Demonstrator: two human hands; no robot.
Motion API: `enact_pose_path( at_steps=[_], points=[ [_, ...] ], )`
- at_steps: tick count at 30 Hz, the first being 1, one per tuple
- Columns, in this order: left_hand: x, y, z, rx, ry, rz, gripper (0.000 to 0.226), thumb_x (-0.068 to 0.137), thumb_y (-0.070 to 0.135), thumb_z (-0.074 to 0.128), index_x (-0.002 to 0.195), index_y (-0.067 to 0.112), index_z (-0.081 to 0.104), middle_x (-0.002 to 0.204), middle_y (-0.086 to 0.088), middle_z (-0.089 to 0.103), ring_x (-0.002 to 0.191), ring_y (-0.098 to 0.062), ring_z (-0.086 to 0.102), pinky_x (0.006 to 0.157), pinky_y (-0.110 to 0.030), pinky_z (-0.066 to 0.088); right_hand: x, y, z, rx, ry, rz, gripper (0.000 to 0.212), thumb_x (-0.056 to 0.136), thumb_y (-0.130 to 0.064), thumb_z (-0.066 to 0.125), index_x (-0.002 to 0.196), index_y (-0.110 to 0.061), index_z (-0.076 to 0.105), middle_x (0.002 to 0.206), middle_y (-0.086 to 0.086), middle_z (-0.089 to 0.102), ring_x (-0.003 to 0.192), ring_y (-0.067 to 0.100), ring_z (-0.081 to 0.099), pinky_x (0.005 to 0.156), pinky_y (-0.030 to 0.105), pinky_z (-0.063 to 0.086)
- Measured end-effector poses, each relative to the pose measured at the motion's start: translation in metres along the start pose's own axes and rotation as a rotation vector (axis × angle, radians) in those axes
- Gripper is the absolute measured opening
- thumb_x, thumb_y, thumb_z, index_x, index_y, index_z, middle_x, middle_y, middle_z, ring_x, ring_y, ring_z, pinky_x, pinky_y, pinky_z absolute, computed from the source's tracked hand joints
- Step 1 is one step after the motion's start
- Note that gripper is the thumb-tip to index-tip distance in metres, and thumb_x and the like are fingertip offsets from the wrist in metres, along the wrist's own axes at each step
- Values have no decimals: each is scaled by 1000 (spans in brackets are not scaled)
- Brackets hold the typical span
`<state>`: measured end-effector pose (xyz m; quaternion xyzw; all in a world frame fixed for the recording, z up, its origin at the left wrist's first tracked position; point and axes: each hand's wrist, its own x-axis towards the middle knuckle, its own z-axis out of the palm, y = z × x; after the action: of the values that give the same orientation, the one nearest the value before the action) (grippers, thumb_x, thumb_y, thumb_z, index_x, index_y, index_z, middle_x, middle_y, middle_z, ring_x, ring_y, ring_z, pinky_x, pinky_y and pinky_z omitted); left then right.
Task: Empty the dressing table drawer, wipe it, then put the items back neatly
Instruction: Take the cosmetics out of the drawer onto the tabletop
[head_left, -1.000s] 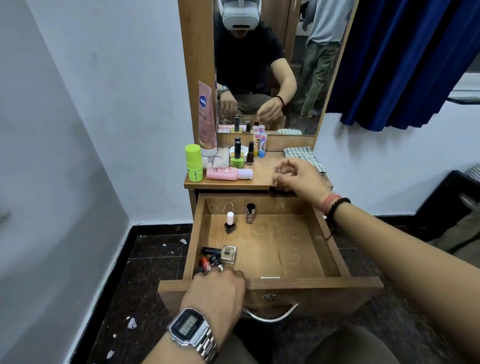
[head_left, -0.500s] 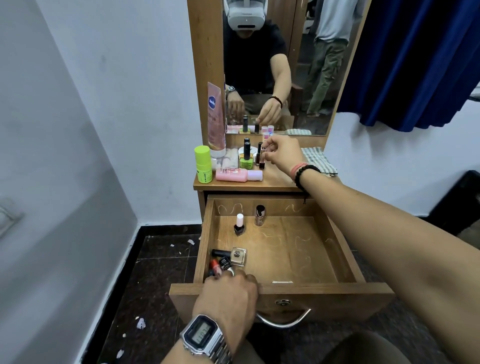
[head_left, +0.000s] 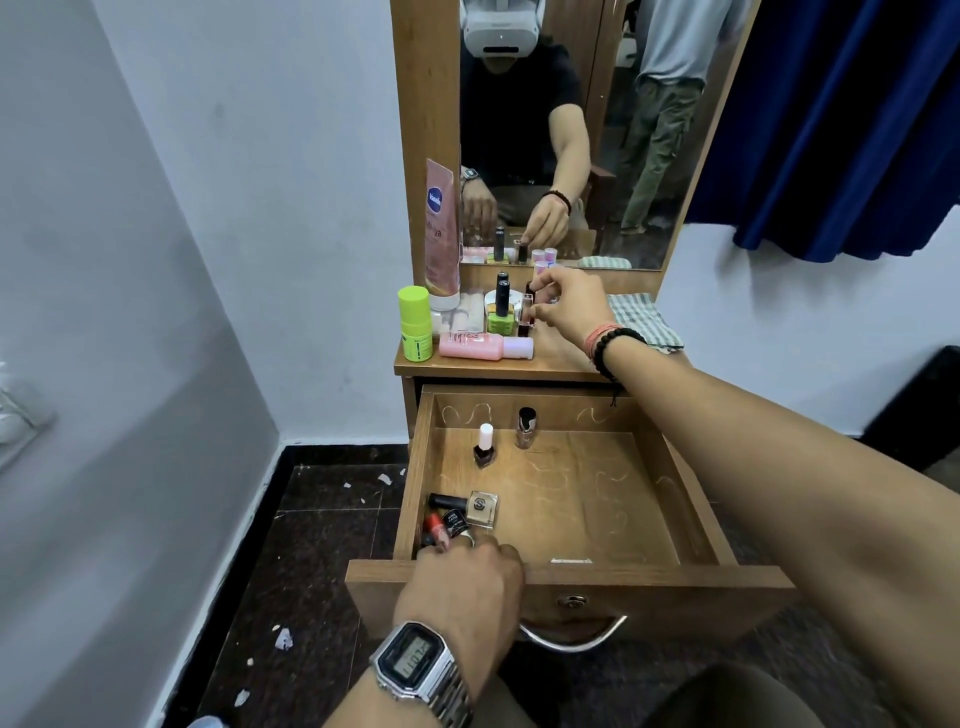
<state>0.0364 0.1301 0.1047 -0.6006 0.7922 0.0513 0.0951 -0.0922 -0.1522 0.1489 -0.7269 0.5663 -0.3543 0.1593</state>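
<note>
A wooden dressing table with a mirror (head_left: 613, 130) fills the centre of the frame. Its drawer (head_left: 571, 577) stands pulled open at lower centre, holding two upright nail polish bottles (head_left: 484, 447) near its back and a small cluster of bottles (head_left: 462, 514) in its front left corner. On the surface (head_left: 561, 358) above stand a green bottle (head_left: 414, 325) and a pink bottle (head_left: 485, 346) lying flat. The right hand (head_left: 574, 304) pinches a small dark bottle (head_left: 525, 317) there. The left hand (head_left: 467, 582), fingers curled, reaches into the cluster; whether it holds anything cannot be told.
</note>
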Motion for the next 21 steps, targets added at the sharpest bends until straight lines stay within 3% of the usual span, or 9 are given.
enact_pose_path(
  at_steps=[4, 7, 9, 12, 14, 17, 21],
  points=[
    [0, 0, -1, 7, -9, 7, 29, 104, 24, 30, 118, 13, 52, 120, -8, 57, 109, -27, 55, 84, -39, 42, -4, 3, -8, -19, 25, -22, 25, 78, -11, 76, 101, -13, 66, 84, -3, 64, 78, 8, 58, 79, 25, 50],
    [-2, 0, -3, 3, 1, 7, 30, 103, 20, 28, 119, 12, 51, 121, -8, 57, 109, -27, 56, 85, -39, 42, -21, -1, -17, 28, 178, -101, 10, 85, -26, 69, 88, -16, 66, 72, -8, 61, 68, 3, 54, 68, 25, 49],
    [-3, 1, -4, 1, 2, 8, 30, 103, 20, 28, 119, 12, 51, 121, -8, 57, 109, -27, 56, 86, -39, 42, -44, -7, -20, 36, 224, -199, 26, 91, -39, 57, 75, -19, 62, 65, -5, 59, 61, 6, 52, 57, 25, 43],
    [-3, 1, -4, 3, -18, -7, 29, 103, 21, 30, 121, 12, 52, 121, -9, 56, 110, -27, 55, 89, -41, 43, -88, -11, -13, -185, -33, -412, 32, 95, -42, 50, 73, -21, 59, 66, -4, 59, 60, 10, 53, 53, 27, 43],
    [-3, 2, -5, 17, -25, -20, 30, 103, 20, 30, 123, 12, 50, 124, -9, 56, 112, -28, 54, 91, -41, 42, -106, -3, 0, -424, -225, -510, 22, 94, -36, 52, 88, -18, 63, 82, -3, 64, 72, 16, 59, 60, 31, 50],
    [-3, 4, -7, 32, -28, -24, 33, 100, 12, 28, 127, 11, 48, 128, -9, 53, 117, -29, 51, 92, -41, 42, -112, 14, 17, -621, -367, -447, 25, 89, -26, 52, 113, -21, 58, 113, -1, 62, 89, 27, 64, 70, 37, 52],
    [-4, 3, -8, 39, -22, -20, 35, 99, 10, 27, 127, 11, 47, 129, -9, 53, 118, -29, 50, 92, -41, 42, -108, 28, 34, -705, -423, -406, 27, 91, -14, 51, 117, -17, 57, 116, 4, 55, 90, 34, 65, 71, 41, 51]
  ],
)
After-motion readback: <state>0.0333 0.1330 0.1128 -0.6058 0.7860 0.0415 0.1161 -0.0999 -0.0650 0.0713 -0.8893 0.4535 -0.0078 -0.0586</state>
